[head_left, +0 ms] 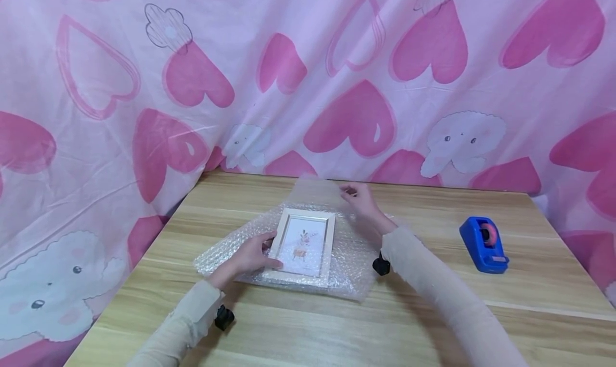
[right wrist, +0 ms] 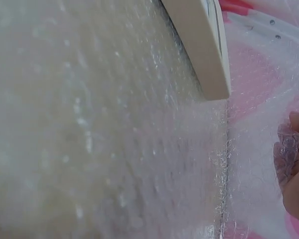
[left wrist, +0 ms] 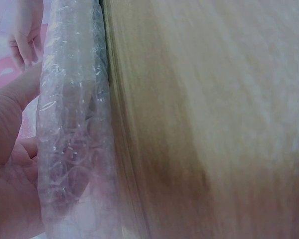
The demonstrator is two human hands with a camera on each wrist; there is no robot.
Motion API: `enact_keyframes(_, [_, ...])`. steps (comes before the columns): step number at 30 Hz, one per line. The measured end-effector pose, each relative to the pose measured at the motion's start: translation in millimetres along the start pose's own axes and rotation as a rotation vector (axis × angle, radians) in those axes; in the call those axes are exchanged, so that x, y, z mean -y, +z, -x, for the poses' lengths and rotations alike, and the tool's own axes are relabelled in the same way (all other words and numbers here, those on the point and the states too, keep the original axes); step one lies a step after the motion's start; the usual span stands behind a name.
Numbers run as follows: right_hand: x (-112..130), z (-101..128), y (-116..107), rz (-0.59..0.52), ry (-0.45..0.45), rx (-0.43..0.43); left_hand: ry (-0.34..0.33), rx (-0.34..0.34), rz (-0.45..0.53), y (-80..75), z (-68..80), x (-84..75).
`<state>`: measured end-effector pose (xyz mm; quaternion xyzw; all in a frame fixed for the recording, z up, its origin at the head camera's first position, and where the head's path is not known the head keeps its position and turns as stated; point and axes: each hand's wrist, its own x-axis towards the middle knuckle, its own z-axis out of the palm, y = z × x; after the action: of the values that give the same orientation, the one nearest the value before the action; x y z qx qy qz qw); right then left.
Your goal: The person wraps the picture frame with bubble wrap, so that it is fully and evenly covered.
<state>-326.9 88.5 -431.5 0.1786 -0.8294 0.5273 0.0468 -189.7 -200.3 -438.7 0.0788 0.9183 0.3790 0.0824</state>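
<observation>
Left hand (head_left: 251, 253) grips the frame (head_left: 303, 245) by its left side, mid-table (head_left: 289, 329), lying on bubble wrap (head_left: 353, 270), its print too small to read! Right hand (head_left: 362, 200) pinches the lifted far wrap! And right, a blue tape dispenser (head_left: 478, 252)!

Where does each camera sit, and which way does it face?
Head: worn on the head, facing forward and down at the picture frame and bubble wrap; left hand, right hand and sleeves show.
Left wrist: on that wrist, facing the wrap and table; both hands show.
Right wrist: on that wrist, facing the wrap; right hand shows.
Head and right wrist share the frame.
</observation>
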Motion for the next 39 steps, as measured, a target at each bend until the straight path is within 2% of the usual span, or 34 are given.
enact_keyframes(7, [10,9,0,0.048,-0.118,-0.013,0.005,-0.004,-0.021,0.5,-0.1,0.3])
enact_keyframes(13, [18,27,5,-0.022,-0.101,0.02,0.01,-0.016,-0.023,2.1,-0.6,0.8])
enact_keyframes(17, [20,40,9,-0.054,-0.074,0.067,0.028,-0.021,-0.043,3.0,-0.6,1.3])
enact_keyframes(24, [14,57,12,-0.052,-0.153,0.184,0.052,-0.043,-0.105,5.3,-1.8,3.3])
enact_keyframes(31, [6,66,17,-0.034,-0.114,0.322,0.078,-0.051,-0.128,7.1,-3.0,3.3])
enact_keyframes(39, [3,67,18,0.019,-0.163,0.368,0.075,-0.047,-0.136,7.2,-2.7,1.6])
